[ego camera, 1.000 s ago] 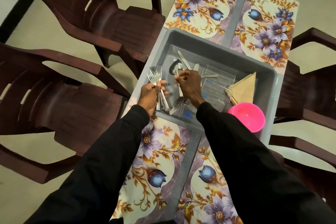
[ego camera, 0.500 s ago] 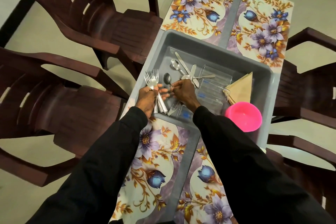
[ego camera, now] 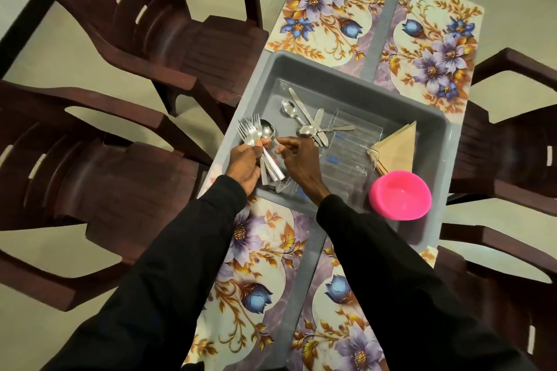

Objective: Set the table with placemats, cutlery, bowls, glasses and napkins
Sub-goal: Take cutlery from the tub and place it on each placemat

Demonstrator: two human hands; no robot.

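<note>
A second ago my right hand was down among the loose cutlery in the grey tub. Since then it has lifted out one spoon and brought it across to my left hand. The spoon's bowl now sits just beside the tines of the forks, and its handle runs down into the same bunch.

The left hand is clenched round that bunch of handles, held over the tub's left edge. The right thumb and forefinger are stretched out to the spoon's neck. The view there is small and blurred, so I cannot tell whether they are pinching it or have already let go.

For the task, I judge this to be the gathering of cutlery, one piece further on. Two more spoons and the knives lie crossed on the tub floor. The clear glasses and the folded napkins are in the tub too, and the pink bowl is at its near right corner.

The floral placemats already lie on the table at both ends of the tub, with nothing yet set on them.
</note>
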